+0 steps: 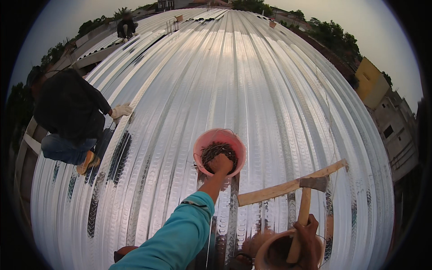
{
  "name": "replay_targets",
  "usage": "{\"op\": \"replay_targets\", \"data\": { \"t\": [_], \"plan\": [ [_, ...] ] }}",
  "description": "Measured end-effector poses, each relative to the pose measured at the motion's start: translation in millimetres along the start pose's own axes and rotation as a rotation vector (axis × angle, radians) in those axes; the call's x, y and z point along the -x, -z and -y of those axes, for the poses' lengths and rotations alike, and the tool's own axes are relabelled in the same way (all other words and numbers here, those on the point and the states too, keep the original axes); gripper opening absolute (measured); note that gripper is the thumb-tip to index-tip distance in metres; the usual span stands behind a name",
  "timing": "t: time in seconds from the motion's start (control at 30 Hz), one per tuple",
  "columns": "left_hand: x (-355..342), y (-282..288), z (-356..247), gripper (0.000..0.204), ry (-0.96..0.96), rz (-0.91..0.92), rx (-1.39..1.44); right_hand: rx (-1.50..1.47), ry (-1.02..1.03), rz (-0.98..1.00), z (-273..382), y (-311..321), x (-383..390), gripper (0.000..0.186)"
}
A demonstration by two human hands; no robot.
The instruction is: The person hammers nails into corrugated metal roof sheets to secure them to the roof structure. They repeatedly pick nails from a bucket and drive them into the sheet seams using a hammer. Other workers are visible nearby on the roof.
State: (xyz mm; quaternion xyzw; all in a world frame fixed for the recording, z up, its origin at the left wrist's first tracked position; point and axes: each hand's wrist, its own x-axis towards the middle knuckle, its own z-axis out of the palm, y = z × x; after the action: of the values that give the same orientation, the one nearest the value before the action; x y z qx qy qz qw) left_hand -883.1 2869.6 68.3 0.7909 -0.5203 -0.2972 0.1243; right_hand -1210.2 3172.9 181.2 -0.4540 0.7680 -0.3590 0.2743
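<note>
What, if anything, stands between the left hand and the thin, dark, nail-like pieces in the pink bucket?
Nothing visible: the left hand is inside the open mouth of the pink bucket, down at the nail-like pieces.

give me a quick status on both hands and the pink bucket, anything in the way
Left hand in pink bucket, amid thin dark pieces. Right hand gripping hatchet. Wooden plank to bucket's right, not blocking it.

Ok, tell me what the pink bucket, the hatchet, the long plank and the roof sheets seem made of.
Pink bucket: probably plastic, going by its even colour and thin rim.
Hatchet: handle apparently smooth wood, from its tan tone; head likely steel, dark and dull.
Long plank: bare, unpainted-looking wood, tan and streaky.
Roof sheets: shiny ribbed metal, given the silvery reflections; which metal stays open.
</note>
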Motion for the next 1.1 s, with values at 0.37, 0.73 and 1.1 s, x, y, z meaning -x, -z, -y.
{"op": "replay_targets", "data": {
  "t": [0.37,0.73,1.1],
  "plan": [
    [-5.3,21.4,32.2,0.026,-0.433,0.046,0.305,-0.082,-0.087,0.053,7.4,-2.6,7.8,0.028],
    [79.7,140.4,36.8,0.028,-0.175,0.746,1.137,-0.134,-0.011,0.268,36.9,-17.5,-49.9,0.023],
    [131.0,314.7,182.0,0.050,-0.143,0.016,0.268,0.091,0.200,0.558,89.5,-73.8,-106.2,0.029]
  ]
}}
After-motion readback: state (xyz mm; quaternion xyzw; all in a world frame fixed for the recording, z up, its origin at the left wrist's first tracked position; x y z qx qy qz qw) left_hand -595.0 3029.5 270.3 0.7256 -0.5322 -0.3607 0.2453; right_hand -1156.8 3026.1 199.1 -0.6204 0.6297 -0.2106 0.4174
